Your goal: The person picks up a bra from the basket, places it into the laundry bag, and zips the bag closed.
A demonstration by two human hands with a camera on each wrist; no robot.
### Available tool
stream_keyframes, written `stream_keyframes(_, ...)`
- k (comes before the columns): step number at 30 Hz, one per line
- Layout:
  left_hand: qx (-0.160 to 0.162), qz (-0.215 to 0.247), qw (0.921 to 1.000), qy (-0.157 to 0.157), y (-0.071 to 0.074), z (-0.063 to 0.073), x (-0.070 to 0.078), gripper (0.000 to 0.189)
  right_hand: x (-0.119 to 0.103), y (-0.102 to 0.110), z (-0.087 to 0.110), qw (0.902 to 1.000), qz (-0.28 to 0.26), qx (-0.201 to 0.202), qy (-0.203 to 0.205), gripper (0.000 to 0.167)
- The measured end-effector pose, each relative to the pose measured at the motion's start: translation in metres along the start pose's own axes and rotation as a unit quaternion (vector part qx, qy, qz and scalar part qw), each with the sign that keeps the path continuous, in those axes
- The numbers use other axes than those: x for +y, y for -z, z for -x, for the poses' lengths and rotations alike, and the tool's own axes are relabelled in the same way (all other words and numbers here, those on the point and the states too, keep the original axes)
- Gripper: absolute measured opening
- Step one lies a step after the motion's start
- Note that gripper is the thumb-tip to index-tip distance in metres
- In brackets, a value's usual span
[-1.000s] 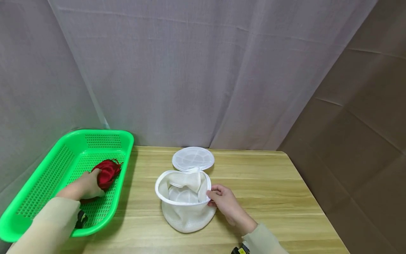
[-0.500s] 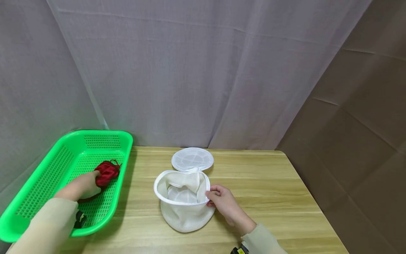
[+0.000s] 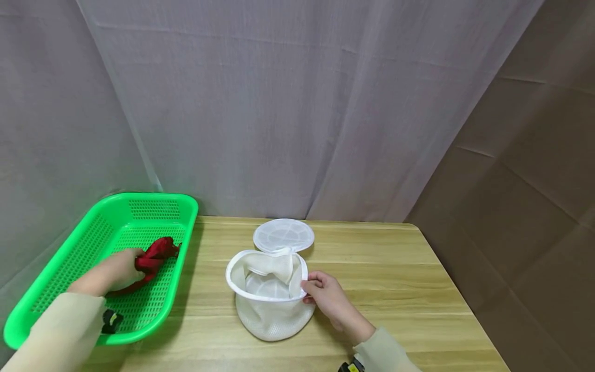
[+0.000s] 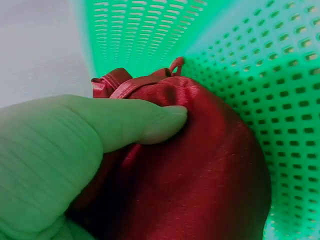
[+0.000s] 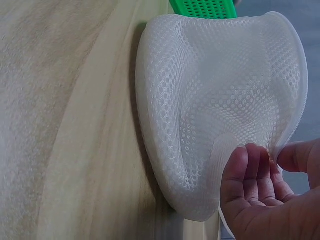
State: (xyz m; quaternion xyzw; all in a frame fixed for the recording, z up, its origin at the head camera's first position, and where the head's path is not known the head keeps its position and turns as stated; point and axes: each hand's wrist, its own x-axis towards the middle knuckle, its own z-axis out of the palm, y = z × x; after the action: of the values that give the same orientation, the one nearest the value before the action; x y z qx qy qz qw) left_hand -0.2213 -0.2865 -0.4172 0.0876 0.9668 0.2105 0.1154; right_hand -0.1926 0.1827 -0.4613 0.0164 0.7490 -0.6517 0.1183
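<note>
Inside the green basket [image 3: 178, 279], my left hand [image 3: 111, 271] grips a dark red, shiny piece of cloth [image 3: 158, 254]. In the left wrist view the thumb presses on the bunched red cloth [image 4: 200, 165], which has thin straps or a loop at its top. My right hand [image 3: 327, 299] pinches the white rim of a mesh laundry bag [image 3: 274, 318] on its right side. The bag stands with its mouth open, its round lid [image 3: 283, 235] folded back behind it. From the right wrist, thumb and fingers show at the rim of the mesh bag [image 5: 220, 100].
The basket stands at the left on a wooden table [image 3: 381, 268]. A grey curtain [image 3: 260, 113] hangs behind the table, and a brown panel [image 3: 520, 206] rises along the right side.
My left hand has drawn back slightly toward the lower left, pulling the red cloth into a longer, more gathered shape. My right hand stays on the bag's rim.
</note>
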Motion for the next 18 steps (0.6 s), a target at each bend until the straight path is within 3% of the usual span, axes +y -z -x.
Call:
stream_keyframes(6,0.045,-0.007,0.9989,-0.015,0.004,0.002,0.005,0.017,0.001,0.000,0.000,1.0000,0.002,-0.005,0.002,0.021)
stream_keyframes(18,0.089,-0.007,0.9960,-0.012,0.013,0.009,0.018,0.031,0.000,0.000,0.002,1.0000,0.007,-0.004,0.001,0.022)
